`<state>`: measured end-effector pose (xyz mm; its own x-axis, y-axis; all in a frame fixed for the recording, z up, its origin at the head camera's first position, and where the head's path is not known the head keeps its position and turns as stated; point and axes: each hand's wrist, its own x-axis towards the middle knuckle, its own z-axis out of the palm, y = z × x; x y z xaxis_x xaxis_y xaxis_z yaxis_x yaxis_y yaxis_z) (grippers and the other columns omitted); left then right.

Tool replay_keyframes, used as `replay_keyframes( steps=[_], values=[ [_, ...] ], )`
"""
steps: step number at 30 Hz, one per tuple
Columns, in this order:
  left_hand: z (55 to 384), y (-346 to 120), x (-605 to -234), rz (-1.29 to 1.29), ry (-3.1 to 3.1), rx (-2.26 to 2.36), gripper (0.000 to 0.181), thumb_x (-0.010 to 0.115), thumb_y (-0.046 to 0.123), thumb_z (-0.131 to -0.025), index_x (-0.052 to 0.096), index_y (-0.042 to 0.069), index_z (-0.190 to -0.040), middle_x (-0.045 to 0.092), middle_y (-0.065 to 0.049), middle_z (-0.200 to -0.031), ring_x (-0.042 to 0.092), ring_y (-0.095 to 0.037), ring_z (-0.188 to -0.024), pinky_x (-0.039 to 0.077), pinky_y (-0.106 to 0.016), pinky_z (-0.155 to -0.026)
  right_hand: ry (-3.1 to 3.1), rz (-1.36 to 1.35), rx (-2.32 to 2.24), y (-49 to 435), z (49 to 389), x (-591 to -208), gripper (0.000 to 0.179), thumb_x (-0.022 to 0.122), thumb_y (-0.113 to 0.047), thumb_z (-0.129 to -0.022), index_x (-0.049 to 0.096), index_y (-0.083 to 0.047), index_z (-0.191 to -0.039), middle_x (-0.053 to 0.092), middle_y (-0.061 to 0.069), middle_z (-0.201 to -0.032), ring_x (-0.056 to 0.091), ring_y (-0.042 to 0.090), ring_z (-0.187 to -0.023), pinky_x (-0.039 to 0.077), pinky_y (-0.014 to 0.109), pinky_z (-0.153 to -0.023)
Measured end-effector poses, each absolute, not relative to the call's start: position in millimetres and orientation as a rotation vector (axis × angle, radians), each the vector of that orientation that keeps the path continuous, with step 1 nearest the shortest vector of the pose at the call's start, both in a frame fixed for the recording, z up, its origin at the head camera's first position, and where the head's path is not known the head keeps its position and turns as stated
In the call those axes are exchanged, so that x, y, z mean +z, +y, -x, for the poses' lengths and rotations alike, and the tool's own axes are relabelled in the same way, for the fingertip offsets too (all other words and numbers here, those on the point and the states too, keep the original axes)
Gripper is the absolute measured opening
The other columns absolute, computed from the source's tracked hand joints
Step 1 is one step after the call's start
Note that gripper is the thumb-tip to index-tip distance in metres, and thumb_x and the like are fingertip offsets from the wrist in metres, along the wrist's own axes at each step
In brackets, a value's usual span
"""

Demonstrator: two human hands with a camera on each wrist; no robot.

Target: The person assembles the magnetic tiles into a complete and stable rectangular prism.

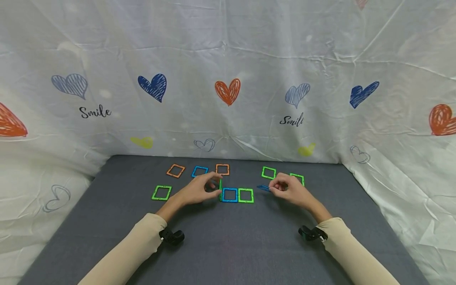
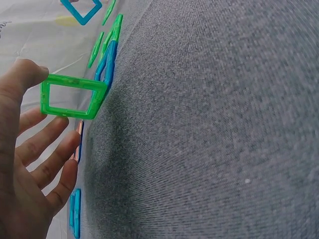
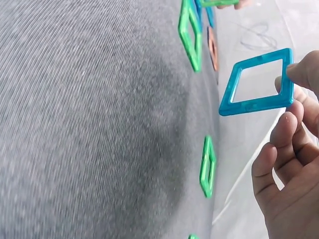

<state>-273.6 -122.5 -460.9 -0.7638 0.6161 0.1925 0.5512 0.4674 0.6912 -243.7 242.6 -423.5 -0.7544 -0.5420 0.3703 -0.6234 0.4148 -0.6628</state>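
In the head view my left hand [image 1: 199, 189] is at the middle of the table. It holds a green square magnetic tile [image 2: 70, 80] upright by its edges, thumb at one corner and a finger at the opposite side. That tile stands along the left edge of a flat blue square tile [image 1: 230, 201], which lies side by side with a flat green square tile [image 1: 246, 202]. To the right, my right hand [image 1: 291, 190] pinches another blue square tile [image 3: 254, 104] between thumb and fingers, raised above the table and tilted.
On the grey table [image 1: 228, 245], an orange tile [image 1: 179, 166], a blue tile [image 1: 200, 167] and another orange tile [image 1: 222, 165] lie behind my left hand. A green tile [image 1: 160, 199] lies left; two more green tiles [image 1: 269, 168] lie back right. White cloth [image 1: 249, 130] hangs behind.
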Motion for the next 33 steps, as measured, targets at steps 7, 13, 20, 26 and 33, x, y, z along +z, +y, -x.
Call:
replay_keyframes(
  steps=[7, 13, 20, 26, 33],
  values=[
    [273.6, -122.5, -460.7, -1.058, 2.622, 1.193, 0.052, 0.071, 0.025, -0.098, 0.054, 0.002, -0.141, 0.062, -0.010, -0.129, 0.066, -0.022, -0.102, 0.055, -0.038, -0.085, -2.538, -1.074, 1.295, 228.2, 235.8, -409.9, 0.009, 0.069, 0.012, -0.090, 0.071, 0.004, -0.090, 0.057, 0.010, -0.080, 0.050, 0.017, -0.069, 0.043, 0.023, -0.059],
    [273.3, -123.1, -460.5, -1.042, 2.617, 1.187, 0.053, 0.071, 0.024, -0.098, 0.053, 0.002, -0.142, 0.062, -0.010, -0.130, 0.066, -0.022, -0.103, 0.055, -0.038, -0.085, -2.514, -1.074, 1.327, 220.3, 236.5, -412.9, 0.012, 0.070, 0.013, -0.089, 0.072, 0.002, -0.089, 0.056, 0.010, -0.080, 0.050, 0.017, -0.069, 0.043, 0.024, -0.060],
    [273.9, -122.8, -461.3, -1.038, 2.606, 1.196, 0.052, 0.071, 0.024, -0.098, 0.053, 0.001, -0.142, 0.062, -0.010, -0.130, 0.066, -0.022, -0.103, 0.055, -0.038, -0.085, -2.509, -1.104, 1.344, 212.1, 236.3, -413.0, 0.017, 0.070, 0.012, -0.090, 0.071, -0.005, -0.090, 0.056, 0.010, -0.080, 0.050, 0.019, -0.068, 0.042, 0.024, -0.060],
    [273.3, -122.3, -460.3, -1.059, 2.587, 1.233, 0.052, 0.070, 0.025, -0.099, 0.053, 0.000, -0.140, 0.062, -0.014, -0.129, 0.067, -0.024, -0.102, 0.056, -0.039, -0.083, -2.509, -1.160, 1.390, 207.5, 236.3, -411.2, 0.013, 0.068, 0.011, -0.092, 0.072, 0.000, -0.095, 0.063, 0.012, -0.084, 0.054, 0.022, -0.069, 0.046, 0.027, -0.060],
    [274.9, -121.7, -460.9, -1.062, 2.600, 1.219, 0.052, 0.071, 0.026, -0.098, 0.054, 0.001, -0.141, 0.062, -0.012, -0.129, 0.067, -0.023, -0.102, 0.056, -0.038, -0.083, -2.586, -1.101, 1.499, 202.9, 235.9, -411.7, 0.008, 0.066, 0.007, -0.096, 0.072, 0.006, -0.101, 0.068, 0.009, -0.092, 0.063, 0.028, -0.073, 0.052, 0.030, -0.063]
  ],
)
